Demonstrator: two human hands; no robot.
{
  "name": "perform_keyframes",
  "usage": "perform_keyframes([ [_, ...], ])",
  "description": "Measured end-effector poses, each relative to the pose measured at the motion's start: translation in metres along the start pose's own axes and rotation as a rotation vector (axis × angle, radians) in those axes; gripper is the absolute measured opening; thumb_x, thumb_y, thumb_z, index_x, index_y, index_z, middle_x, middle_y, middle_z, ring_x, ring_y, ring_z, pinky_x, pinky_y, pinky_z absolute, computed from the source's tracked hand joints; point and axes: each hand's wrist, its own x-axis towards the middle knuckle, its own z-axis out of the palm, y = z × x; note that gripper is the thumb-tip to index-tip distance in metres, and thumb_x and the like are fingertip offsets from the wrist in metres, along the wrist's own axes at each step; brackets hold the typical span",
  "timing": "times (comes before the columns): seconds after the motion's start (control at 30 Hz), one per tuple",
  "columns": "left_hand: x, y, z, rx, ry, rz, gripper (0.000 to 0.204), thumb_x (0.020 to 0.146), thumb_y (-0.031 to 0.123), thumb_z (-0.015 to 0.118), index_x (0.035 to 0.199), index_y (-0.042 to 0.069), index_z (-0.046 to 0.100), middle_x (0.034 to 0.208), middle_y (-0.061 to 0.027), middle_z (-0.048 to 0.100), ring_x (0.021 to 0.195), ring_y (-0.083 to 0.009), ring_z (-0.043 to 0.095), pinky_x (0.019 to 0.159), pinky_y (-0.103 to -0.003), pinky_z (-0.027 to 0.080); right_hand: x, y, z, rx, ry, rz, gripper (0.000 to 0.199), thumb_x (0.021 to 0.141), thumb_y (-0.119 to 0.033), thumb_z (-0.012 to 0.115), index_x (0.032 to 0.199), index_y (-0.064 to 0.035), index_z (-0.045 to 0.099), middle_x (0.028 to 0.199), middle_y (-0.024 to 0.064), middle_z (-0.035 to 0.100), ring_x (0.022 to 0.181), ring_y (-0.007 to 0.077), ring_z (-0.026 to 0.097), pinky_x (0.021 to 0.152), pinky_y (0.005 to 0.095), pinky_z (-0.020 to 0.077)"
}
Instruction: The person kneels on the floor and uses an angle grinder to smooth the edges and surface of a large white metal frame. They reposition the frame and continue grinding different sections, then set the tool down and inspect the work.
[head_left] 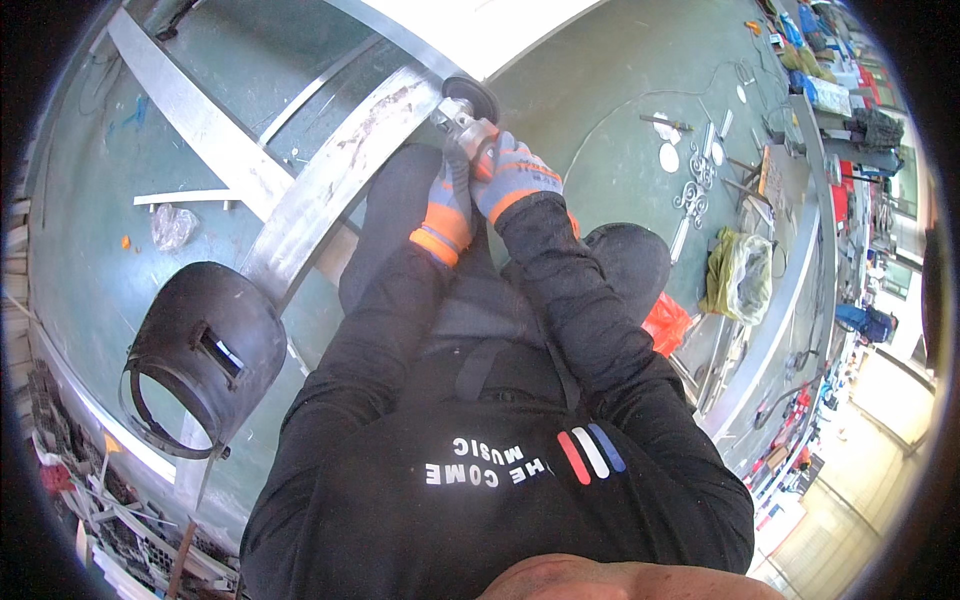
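Grinding the weld on this curved steel frame (330,180), which lies on the green floor (600,110). Trick, I reckon, is keeping the disc shallow and moving so it doesn't gouge. Both my hands are clamped on one angle grinder (466,112), close together: left hand (447,205) round the body, right hand (512,175) just beside it. The disc sits at the frame's inner edge, up by its top end. Count, big to small: one frame, one welding mask (205,350) resting on its lower-left end, one grinder, two orange-cuffed gloves.
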Motion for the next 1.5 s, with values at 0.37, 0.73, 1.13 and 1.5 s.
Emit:
perform_keyframes([
  [0.37, 0.006, -0.001, -0.001, 0.022, -0.001, 0.040, 0.090, 0.093, 0.078, 0.025, 0.143, 0.008, 0.049, 0.136, -0.0096, 0.056, 0.124, -0.0227, 0.051, 0.108, -0.036, 0.039, 0.002, -0.004, -0.002, -0.010, 0.038, -0.051, 0.061, 0.084, -0.044, 0.067, 0.127, -0.0048, 0.049, 0.123, 0.0227, 0.061, 0.115, 0.0374, 0.062, 0.096, 0.0464, 0.0512],
  [0.73, 0.008, -0.012, 0.000, -0.043, 0.048, -0.053, 0.094, 0.092, 0.080, 0.020, 0.141, 0.005, 0.050, 0.131, -0.0095, 0.059, 0.120, -0.0217, 0.054, 0.105, -0.033, 0.041, 0.001, 0.004, -0.001, 0.004, 0.009, -0.041, 0.057, 0.085, -0.045, 0.066, 0.124, -0.0061, 0.050, 0.124, 0.0211, 0.062, 0.116, 0.0359, 0.063, 0.096, 0.0463, 0.0514],
  [1.13, -0.015, 0.022, 0.017, 0.059, -0.025, -0.110, 0.074, 0.091, 0.021, 0.069, 0.149, 0.005, 0.027, 0.134, -0.0170, 0.057, 0.122, -0.0273, 0.056, 0.104, -0.037, 0.044, 0.010, 0.019, -0.010, -0.067, -0.159, -0.075, 0.069, 0.082, -0.051, 0.066, 0.129, -0.0016, 0.054, 0.122, 0.0212, 0.067, 0.114, 0.0341, 0.065, 0.099, 0.0414, 0.0509],
  [1.5, -0.008, 0.008, 0.011, -0.538, -0.230, -0.195, 0.058, 0.103, 0.052, 0.043, 0.141, 0.007, 0.045, 0.133, -0.0091, 0.055, 0.122, -0.0223, 0.053, 0.103, -0.038, 0.045, -0.008, 0.029, -0.006, -0.066, -0.088, -0.136, 0.061, 0.083, -0.039, 0.065, 0.130, -0.0015, 0.052, 0.120, 0.0203, 0.066, 0.112, 0.0335, 0.066, 0.095, 0.0416, 0.0523],
])
